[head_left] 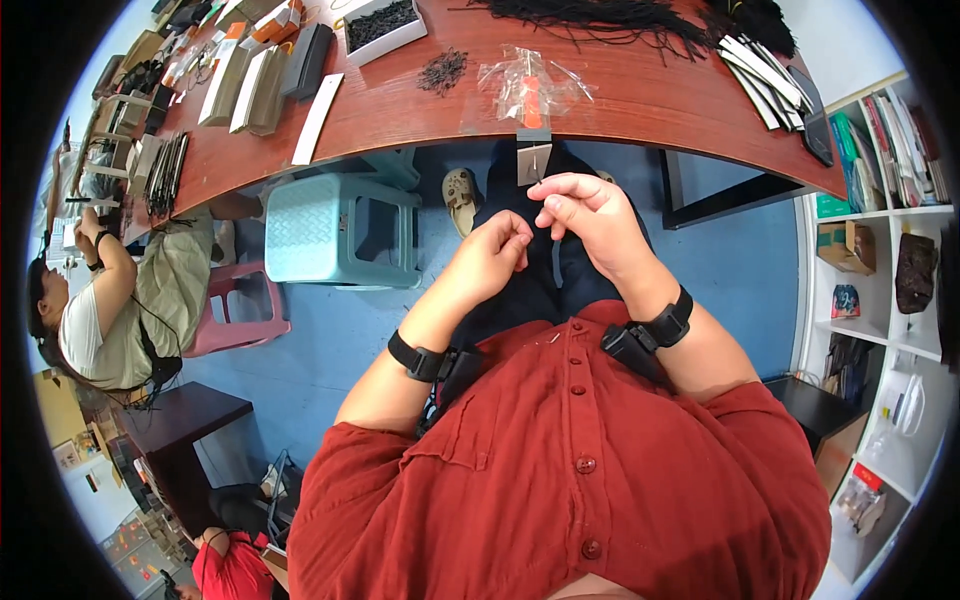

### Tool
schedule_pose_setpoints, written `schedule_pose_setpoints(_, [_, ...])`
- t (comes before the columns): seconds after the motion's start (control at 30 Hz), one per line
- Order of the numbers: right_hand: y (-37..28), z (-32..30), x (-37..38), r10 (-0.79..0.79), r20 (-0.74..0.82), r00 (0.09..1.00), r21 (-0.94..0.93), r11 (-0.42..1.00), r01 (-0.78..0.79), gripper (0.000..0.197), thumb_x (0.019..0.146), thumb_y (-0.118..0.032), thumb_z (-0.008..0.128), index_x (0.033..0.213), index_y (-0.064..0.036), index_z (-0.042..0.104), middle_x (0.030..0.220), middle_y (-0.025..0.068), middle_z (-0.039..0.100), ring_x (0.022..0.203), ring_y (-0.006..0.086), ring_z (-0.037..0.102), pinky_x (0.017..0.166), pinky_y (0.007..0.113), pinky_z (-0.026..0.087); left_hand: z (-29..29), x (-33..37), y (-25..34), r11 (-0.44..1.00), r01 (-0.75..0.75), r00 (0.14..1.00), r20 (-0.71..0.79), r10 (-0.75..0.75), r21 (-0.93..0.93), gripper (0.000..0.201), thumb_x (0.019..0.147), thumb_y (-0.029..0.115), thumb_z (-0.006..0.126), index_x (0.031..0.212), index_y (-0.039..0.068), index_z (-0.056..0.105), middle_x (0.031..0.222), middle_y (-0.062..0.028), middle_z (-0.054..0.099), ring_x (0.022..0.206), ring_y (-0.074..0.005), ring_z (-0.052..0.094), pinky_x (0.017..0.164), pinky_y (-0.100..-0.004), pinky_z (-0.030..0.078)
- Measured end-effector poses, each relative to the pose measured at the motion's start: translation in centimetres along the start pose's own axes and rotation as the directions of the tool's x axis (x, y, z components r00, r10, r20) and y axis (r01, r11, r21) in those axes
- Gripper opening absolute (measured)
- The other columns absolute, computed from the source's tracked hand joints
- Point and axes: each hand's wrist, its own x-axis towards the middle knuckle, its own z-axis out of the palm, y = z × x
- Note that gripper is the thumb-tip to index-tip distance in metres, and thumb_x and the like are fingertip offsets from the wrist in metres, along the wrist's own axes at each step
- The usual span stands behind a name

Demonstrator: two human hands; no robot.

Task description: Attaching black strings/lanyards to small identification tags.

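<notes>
A small metal plate [533, 162] with a thin pin or hook on its face hangs at the table's front edge, below a dark block [534, 135] and an orange-red strip [531, 95] under crumpled clear tape. Just below the plate, my right hand [592, 222] is closed, thumb and forefinger pinched near the pin's lower end. Whatever thin thing is between those fingertips is too small to name. My left hand [492, 256] is to its left and a little lower, apart from it, fingers curled and thumb pressed against them. Its contents, if any, are hidden.
On the reddish table [400, 110] are a pile of short black pieces [443, 72], a white box [383, 30] of similar pieces, black cords [610, 22], white strips [765, 82] and a phone [815, 118]. A turquoise stool [312, 228] stands left; another person [120, 300] sits beyond.
</notes>
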Motion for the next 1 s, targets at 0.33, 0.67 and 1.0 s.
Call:
schedule_pose_setpoints(0.33, [0.6, -0.6, 0.4, -0.061, 0.119, 0.991, 0.064, 0.996, 0.054, 0.012, 0.089, -0.006, 0.058, 0.093, 0.0026, 0.065, 0.098, 0.0103, 0.062, 0.082, 0.0163, 0.062, 0.072, 0.027, 0.051, -0.6, 1.2, -0.8, 0.998, 0.008, 1.0, 0.007, -0.008, 0.058, 0.006, 0.091, 0.007, 0.052, 0.094, 0.002, 0.054, 0.075, -0.0056, 0.06, 0.07, -0.0136, 0.058, 0.066, -0.0273, 0.047])
schedule_pose_setpoints(0.67, [2.0, -1.0, 1.3, 0.063, -0.083, 0.995, 0.17, 0.984, -0.048, 0.012, 0.089, -0.009, 0.06, 0.092, 0.0027, 0.062, 0.087, 0.0076, 0.065, 0.078, 0.0137, 0.063, 0.072, 0.027, 0.052, -0.9, 1.3, 2.6, 0.87, -0.295, 0.808, -0.383, 0.448, 0.396, 0.039, 0.082, -0.001, 0.06, 0.12, 0.003, 0.052, 0.11, -0.0123, 0.054, 0.089, -0.02, 0.057, 0.077, -0.0304, 0.048])
schedule_pose_setpoints(1.0, [2.5, 0.3, -0.1, -0.166, -0.119, 0.979, -0.297, 0.947, 0.125, 0.052, 0.089, -0.005, 0.059, 0.137, -0.0008, 0.039, 0.08, 0.005, 0.062, 0.071, 0.0075, 0.059, 0.065, 0.022, 0.05, 1.3, 1.2, 3.0, 0.717, -0.432, 0.699, -0.299, 0.649, 0.547, 0.064, 0.077, -0.006, 0.06, 0.136, 0.001, 0.037, 0.121, -0.0173, 0.045, 0.101, -0.0268, 0.053, 0.088, -0.0352, 0.045])
